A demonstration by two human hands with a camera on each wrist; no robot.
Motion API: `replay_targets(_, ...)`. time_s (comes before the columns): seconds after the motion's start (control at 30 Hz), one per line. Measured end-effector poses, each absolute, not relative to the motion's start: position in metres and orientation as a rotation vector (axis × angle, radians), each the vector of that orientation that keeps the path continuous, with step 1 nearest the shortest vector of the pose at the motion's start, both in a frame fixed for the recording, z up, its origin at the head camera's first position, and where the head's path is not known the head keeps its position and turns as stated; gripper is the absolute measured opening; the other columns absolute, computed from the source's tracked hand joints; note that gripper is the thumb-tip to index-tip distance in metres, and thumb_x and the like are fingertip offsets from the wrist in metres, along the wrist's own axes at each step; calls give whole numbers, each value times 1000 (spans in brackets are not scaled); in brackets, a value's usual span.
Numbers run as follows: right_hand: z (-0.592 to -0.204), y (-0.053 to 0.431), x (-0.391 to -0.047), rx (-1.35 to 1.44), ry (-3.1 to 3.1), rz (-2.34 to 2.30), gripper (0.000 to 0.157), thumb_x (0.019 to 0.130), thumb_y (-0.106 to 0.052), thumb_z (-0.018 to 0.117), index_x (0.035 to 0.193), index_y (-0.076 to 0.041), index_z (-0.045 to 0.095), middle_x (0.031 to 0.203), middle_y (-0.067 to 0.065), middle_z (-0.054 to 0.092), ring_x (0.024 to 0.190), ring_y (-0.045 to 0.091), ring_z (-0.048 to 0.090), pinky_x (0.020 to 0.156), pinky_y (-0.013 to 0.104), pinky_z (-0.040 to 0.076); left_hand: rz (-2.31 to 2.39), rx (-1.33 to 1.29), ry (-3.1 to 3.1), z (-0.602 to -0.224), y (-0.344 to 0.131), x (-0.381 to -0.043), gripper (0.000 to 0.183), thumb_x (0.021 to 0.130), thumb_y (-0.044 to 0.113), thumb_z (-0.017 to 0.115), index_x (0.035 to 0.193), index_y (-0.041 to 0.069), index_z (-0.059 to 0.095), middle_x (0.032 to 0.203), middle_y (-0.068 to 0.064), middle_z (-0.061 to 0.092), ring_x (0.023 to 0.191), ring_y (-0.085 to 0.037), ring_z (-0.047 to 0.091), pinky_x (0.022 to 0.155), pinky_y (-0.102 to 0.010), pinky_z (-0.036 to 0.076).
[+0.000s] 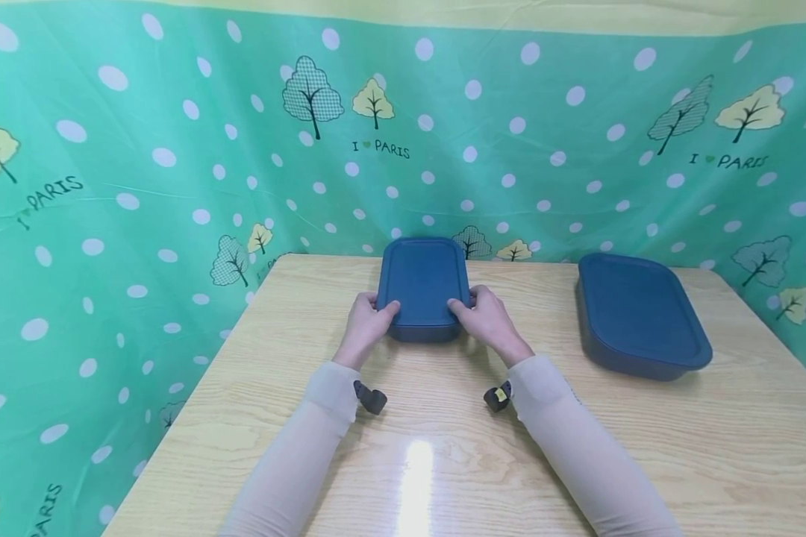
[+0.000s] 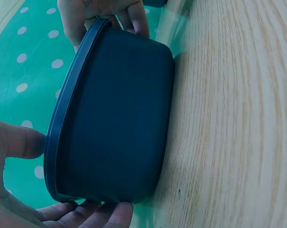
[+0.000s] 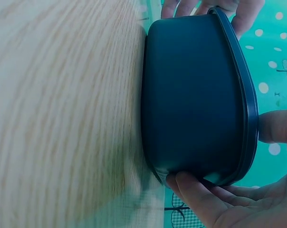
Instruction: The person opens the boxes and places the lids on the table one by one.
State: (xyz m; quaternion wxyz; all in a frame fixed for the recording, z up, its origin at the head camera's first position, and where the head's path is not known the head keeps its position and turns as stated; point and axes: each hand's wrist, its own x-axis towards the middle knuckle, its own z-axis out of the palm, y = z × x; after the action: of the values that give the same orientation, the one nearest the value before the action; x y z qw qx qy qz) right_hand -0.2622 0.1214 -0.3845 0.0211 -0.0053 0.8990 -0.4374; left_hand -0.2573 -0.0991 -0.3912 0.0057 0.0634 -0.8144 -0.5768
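Note:
A blue rectangular food container (image 1: 425, 283) with a matching lid sits near the back of the table. My left hand (image 1: 369, 321) grips its left side, thumb on the lid's edge and fingers along the wall. On the opposite side my right hand (image 1: 486, 317) holds it the same way. The left wrist view shows the container's dark front wall (image 2: 117, 114) with its base right at the tabletop. In the right wrist view, the right-hand fingers (image 3: 200, 194) press against the side wall below the lid rim. The lid is on, so the inside is hidden.
A larger blue lidded container (image 1: 645, 313) stands on the right of the wooden table (image 1: 443, 418). Behind and to the left hangs a green dotted cloth (image 1: 403, 149) with tree prints, close to the table's back edge. Small black cameras are strapped at both wrists.

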Motion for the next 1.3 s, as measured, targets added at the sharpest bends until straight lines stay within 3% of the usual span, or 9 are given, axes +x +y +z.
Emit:
replay_targets(0.83, -384, 121, -261, -18, 2765, -1378, 60, 94, -41, 53, 134, 3, 41, 126, 22, 53, 115, 33, 53, 97, 46, 43, -1764, 242, -2580, -393, -101, -257, 55, 94, 31, 58, 130, -5, 41, 125, -20, 49, 118, -32, 49, 99, -44, 42)
replay_targets(1.07, -383, 121, -261, -18, 2779, -1375, 61, 94, -42, 53, 134, 3, 41, 125, 21, 53, 114, 32, 53, 96, 46, 44, -1773, 219, -2581, -392, -101, -255, 51, 94, 34, 57, 126, -4, 44, 113, -17, 52, 96, -27, 54, 80, -38, 47)
replay_targets(1.3, -384, 122, -261, -6, 2775, -1391, 64, 93, -46, 52, 134, 2, 41, 128, 21, 52, 115, 33, 53, 96, 46, 44, -1782, 202, -2581, -391, -100, -255, 49, 94, 35, 56, 122, -4, 46, 105, -14, 52, 82, -22, 52, 66, -30, 44)
